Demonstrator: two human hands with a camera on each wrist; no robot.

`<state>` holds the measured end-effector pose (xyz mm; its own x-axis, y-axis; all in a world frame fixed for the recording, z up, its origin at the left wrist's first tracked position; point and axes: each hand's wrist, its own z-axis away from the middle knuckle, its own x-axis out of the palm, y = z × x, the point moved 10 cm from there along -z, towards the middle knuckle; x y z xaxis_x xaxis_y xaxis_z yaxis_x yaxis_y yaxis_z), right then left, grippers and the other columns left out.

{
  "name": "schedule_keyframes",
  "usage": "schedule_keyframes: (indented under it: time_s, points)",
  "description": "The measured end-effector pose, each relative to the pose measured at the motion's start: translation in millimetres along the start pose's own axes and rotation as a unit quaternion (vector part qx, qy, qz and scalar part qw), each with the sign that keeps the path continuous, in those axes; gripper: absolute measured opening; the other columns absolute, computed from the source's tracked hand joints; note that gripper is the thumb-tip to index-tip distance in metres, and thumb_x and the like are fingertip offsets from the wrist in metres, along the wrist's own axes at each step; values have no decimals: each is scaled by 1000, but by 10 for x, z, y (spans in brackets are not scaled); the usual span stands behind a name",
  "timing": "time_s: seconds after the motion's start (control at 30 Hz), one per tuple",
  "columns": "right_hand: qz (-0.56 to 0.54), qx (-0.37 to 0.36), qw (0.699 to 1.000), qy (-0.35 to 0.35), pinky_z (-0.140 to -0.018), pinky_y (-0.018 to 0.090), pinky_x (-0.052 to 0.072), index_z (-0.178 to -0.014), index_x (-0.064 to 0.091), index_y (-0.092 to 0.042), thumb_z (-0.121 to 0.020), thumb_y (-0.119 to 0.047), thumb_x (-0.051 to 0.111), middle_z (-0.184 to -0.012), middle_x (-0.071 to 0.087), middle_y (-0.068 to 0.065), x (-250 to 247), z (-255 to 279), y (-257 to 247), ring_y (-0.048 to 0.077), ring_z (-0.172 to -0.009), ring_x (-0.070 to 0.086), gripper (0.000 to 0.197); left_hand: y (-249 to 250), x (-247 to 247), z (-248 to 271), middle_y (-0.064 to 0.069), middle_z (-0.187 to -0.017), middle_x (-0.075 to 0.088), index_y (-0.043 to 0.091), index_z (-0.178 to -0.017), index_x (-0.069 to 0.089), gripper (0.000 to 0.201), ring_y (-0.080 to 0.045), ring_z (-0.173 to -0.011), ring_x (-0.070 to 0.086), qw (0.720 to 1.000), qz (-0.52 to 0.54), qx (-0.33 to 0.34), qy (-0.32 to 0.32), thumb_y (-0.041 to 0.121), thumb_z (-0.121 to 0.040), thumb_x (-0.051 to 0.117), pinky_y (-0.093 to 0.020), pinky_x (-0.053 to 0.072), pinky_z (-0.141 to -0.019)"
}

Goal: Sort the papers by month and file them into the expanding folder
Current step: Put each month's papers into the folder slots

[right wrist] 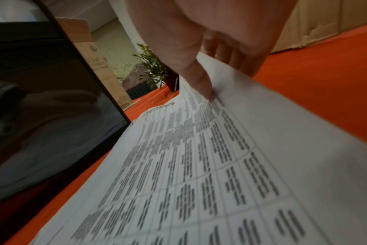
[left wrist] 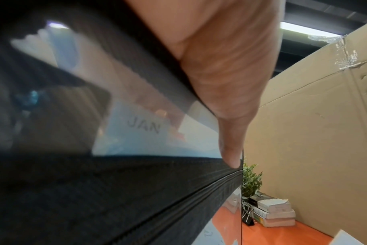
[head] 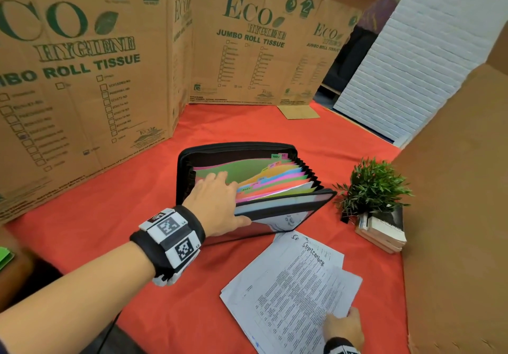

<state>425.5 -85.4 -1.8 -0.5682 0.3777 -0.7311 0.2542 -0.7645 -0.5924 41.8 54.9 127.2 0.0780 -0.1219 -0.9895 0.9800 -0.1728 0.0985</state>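
A black expanding folder (head: 275, 202) stands open on the red cloth, its coloured dividers fanned and carrying month tabs such as NOV and MAY. My left hand (head: 220, 197) reaches into it from the left. Its fingers lie on the green divider and the thumb (left wrist: 230, 149) presses the outside of the front cover, so it grips the front pockets. A JAN label shows through that cover. In front of the folder lies a loose stack of printed papers (head: 291, 285); the top sheet is hand-marked "September". My right hand (head: 343, 323) pinches that sheet (right wrist: 199, 165) at its near right corner, thumb on top.
A small potted plant (head: 371, 186) sits on a stack of books (head: 384, 232) right of the folder. Printed cardboard walls (head: 82, 78) enclose the back and left, plain cardboard (head: 453, 188) the right. A white ribbed panel (head: 412, 64) leans at the back right.
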Motion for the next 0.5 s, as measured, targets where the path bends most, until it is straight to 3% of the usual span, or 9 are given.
schedule_keyframes:
  time_s: [0.1,0.13,0.2,0.27,0.3,0.37,0.5]
  points:
    - [-39,75,994,-67,-81,29,42,-103,62,-16,-84,2,55,-96,61,11,442,151,318,28,-85,54,27,0,-1,5,-13,-155,28,17,-142,42,88,-32,-128,40,1000,-10,0,-6,77,-78,50,-44,38,-104]
    - [-71,71,992,-73,-83,30,42,-105,65,-13,-83,5,54,-99,61,12,458,154,375,28,-87,54,30,4,-3,8,-13,-156,26,18,-142,42,87,-32,-128,39,1000,-12,1,-7,77,-78,50,-44,37,-104]
    - [-81,133,985,-69,-80,30,42,-96,66,2,-82,10,54,-100,60,16,453,70,456,29,-89,53,21,13,-8,10,-12,-155,28,20,-140,44,84,-31,-127,41,1000,-19,5,-3,77,-78,50,-45,37,-103]
    - [-69,168,979,-95,-74,34,43,-93,63,12,-86,7,54,-105,58,19,544,143,543,30,-95,52,12,26,-25,17,-9,-145,40,22,-136,49,80,-29,-120,46,999,-30,9,8,77,-78,48,-44,40,-100]
    - [-65,176,978,-93,-80,38,44,-105,61,14,-93,2,50,-115,56,20,568,127,576,31,-107,52,20,31,-38,19,-7,-138,45,23,-135,50,78,-28,-116,47,999,-32,10,13,77,-78,48,-44,41,-98]
    - [-106,193,974,-60,-104,32,31,-126,45,20,-100,-2,42,-134,47,27,521,54,634,31,-132,42,35,37,-45,19,-4,-129,50,22,-133,51,77,-26,-112,49,999,-32,11,17,77,-79,47,-42,42,-96]
    - [-63,212,973,-64,-97,37,41,-96,55,13,-84,5,62,-110,55,22,465,123,631,34,-115,55,16,51,-11,10,-4,-133,52,18,-134,48,80,-27,-115,49,999,-45,17,7,77,-80,45,-42,44,-95]
